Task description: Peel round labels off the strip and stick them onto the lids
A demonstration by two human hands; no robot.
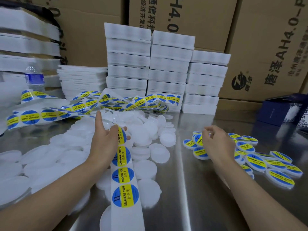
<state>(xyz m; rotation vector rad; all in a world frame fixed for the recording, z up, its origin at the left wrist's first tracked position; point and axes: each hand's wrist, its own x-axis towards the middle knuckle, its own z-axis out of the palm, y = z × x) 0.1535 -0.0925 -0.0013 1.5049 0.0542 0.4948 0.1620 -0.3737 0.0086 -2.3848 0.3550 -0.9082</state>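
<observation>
A white backing strip (124, 174) with round blue-and-yellow "soldering paste" labels runs from the bottom edge up to my left hand (106, 140). That hand holds the strip across its fingers, thumb raised. The strip carries on in loose loops (93, 104) across the back of the table. Plain white round lids (145, 135) lie in a heap under and around my left hand. Lids with labels on them (266, 164) are piled at the right. My right hand (216, 144) hovers over the left end of that pile, fingers loosely curled, right beside a labelled lid (197, 140).
The work surface is a shiny steel table (191, 189). Stacks of white foam trays (168, 70) stand at the back in front of cardboard cartons (266, 47). A water bottle (34, 77) stands at the back left, a dark blue box (281, 109) at the right.
</observation>
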